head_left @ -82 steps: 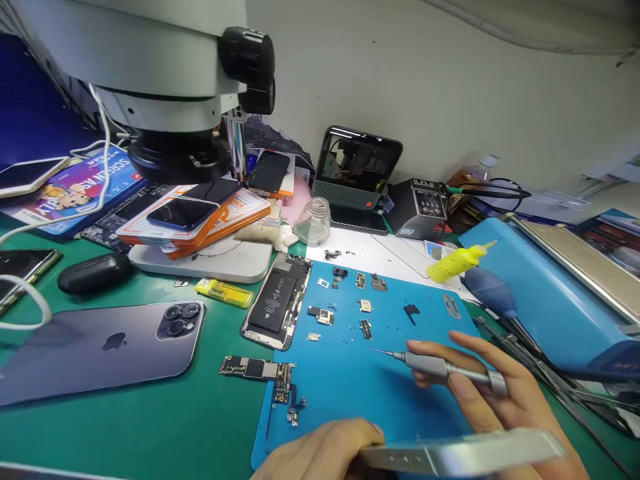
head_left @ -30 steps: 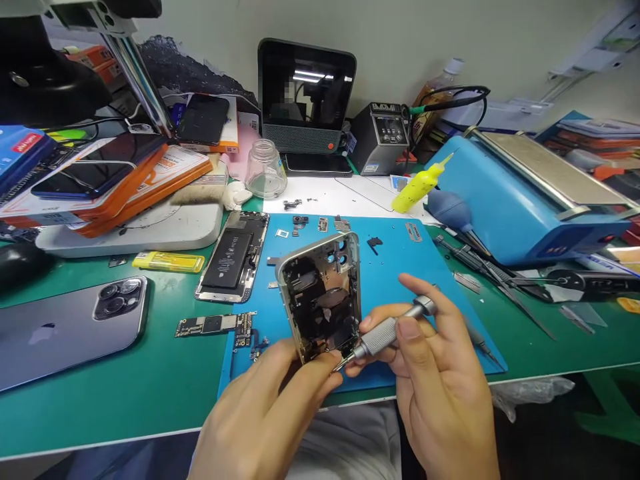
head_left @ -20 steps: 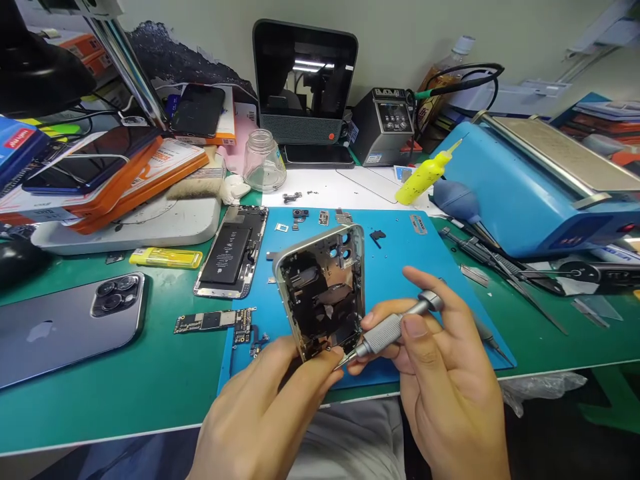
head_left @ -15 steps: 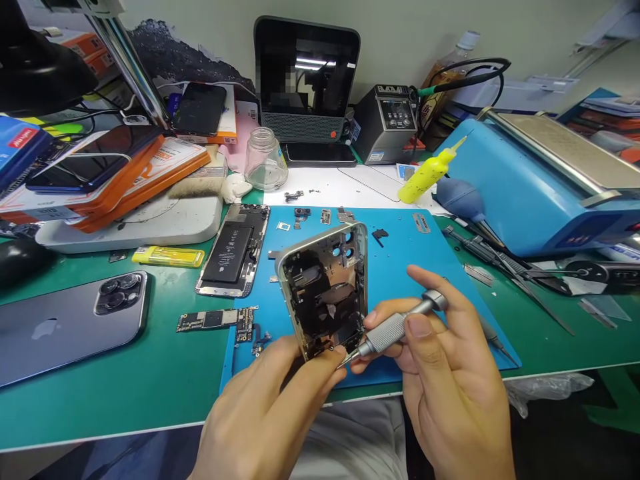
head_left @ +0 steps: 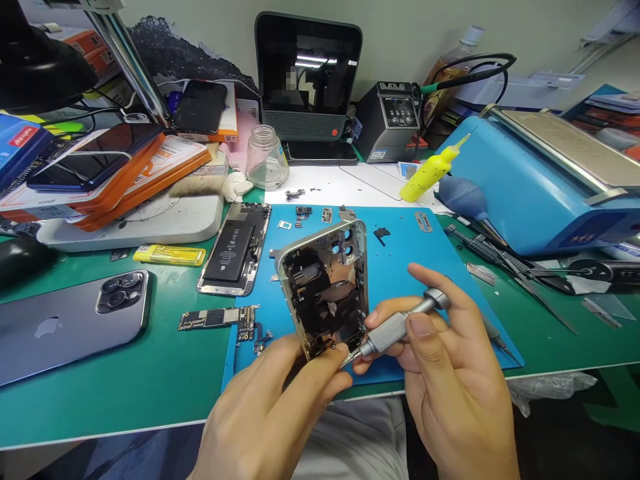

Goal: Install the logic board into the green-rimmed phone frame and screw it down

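Note:
My left hand [head_left: 280, 407] grips the lower end of an emptied phone housing [head_left: 325, 287], tilted up above the blue mat with its inside facing me. In my right hand [head_left: 440, 360] is a grey metal screwdriver [head_left: 390, 333], its knurled handle pinched between thumb and fingers while the index finger extends past the cap. The driver's tip points at the bottom edge of the housing by my left thumb; whether it touches a screw is hidden. Left of the housing lie a phone screen with battery [head_left: 233, 253] and a logic board [head_left: 215, 319].
Small parts, among them a camera module [head_left: 303, 213], lie on the blue mat [head_left: 410, 253]. A dark phone [head_left: 75, 327] rests at left below a yellow lighter [head_left: 170, 255]. Tweezers [head_left: 540, 293] and a blue machine [head_left: 530, 187] stand at right; a glass jar [head_left: 267, 160] is behind.
The view has shifted very slightly. Both hands, the housing and the screwdriver keep nearly the same pose.

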A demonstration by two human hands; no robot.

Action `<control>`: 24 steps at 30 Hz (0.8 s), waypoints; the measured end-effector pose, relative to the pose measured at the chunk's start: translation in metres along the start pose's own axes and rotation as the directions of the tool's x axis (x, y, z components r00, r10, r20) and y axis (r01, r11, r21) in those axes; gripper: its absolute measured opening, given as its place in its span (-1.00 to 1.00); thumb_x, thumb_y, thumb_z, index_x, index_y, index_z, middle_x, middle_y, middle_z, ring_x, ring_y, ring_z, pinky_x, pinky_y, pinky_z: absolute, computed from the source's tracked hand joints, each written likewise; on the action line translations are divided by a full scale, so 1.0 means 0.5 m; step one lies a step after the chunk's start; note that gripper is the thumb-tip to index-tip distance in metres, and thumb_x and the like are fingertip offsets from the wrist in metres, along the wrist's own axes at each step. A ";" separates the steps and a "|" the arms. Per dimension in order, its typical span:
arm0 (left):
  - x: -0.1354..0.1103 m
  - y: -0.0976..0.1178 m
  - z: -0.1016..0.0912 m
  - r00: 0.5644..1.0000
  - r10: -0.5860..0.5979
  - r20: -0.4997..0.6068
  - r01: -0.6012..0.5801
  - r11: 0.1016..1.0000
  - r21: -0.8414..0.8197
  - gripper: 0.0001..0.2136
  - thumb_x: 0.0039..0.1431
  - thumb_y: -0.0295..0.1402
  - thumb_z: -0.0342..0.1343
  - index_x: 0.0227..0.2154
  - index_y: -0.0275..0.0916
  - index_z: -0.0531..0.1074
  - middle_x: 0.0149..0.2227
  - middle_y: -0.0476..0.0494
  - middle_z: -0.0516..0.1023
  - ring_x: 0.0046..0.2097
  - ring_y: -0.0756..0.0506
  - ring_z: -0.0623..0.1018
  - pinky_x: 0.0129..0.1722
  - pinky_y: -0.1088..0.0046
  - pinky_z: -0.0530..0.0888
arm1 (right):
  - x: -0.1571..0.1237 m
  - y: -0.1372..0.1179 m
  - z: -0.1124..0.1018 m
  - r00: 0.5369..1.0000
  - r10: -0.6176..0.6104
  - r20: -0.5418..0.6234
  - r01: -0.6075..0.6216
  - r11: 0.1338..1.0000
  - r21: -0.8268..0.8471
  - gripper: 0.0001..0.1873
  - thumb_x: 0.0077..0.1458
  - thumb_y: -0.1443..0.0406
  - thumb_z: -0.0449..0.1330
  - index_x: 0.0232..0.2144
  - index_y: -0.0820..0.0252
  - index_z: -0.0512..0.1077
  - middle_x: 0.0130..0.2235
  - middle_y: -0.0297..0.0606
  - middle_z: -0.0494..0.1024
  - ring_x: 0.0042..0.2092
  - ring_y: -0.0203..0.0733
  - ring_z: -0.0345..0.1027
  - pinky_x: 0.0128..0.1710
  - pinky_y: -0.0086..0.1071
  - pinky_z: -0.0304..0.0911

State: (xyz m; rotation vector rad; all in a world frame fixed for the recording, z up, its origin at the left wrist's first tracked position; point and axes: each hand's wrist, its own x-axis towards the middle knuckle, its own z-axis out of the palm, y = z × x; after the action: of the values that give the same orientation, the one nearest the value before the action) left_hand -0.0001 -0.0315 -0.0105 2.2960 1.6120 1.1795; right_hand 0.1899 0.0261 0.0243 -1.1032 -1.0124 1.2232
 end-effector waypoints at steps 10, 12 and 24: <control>0.009 -0.009 -0.002 0.999 -0.027 0.035 0.028 0.998 -0.047 -0.75 0.69 -0.49 0.06 0.15 0.00 0.54 -0.06 -0.01 0.77 -0.16 0.02 0.81 -0.17 0.63 0.62 | 0.022 -0.041 -0.019 0.978 -0.086 -0.190 0.099 0.993 0.060 -0.52 0.52 0.17 0.40 0.39 -0.10 0.55 -0.17 -0.30 0.76 -0.32 -0.20 0.65 -0.42 -0.41 0.66; 0.011 -0.007 0.002 0.999 -0.046 -0.002 0.046 0.995 -0.090 -0.79 0.64 -0.52 0.12 0.07 0.00 0.49 -0.16 0.05 0.72 -0.21 0.03 0.77 -0.17 0.62 0.61 | 0.017 -0.039 -0.015 0.969 -0.160 -0.187 0.160 0.987 -0.014 -0.47 0.56 0.20 0.38 0.46 -0.23 0.47 -0.19 -0.36 0.74 -0.33 -0.20 0.62 -0.47 -0.41 0.62; 0.031 0.006 0.011 0.978 -0.198 -0.063 0.172 0.941 -0.290 -0.83 0.57 -0.49 0.26 -0.15 -0.10 0.42 -0.33 0.08 0.65 -0.36 0.03 0.66 -0.29 0.61 0.63 | 0.006 0.019 0.004 0.810 -0.567 0.151 0.578 0.726 -0.373 -0.39 0.45 0.40 0.48 0.40 -0.29 0.63 0.00 -0.30 0.83 -0.17 -0.10 0.77 -0.22 -0.27 0.75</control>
State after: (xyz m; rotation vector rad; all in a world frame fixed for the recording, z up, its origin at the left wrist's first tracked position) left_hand 0.0077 -0.0180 -0.0044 1.8979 1.5305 1.3830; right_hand 0.1865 0.0295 0.0152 -0.9636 -1.5377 0.5283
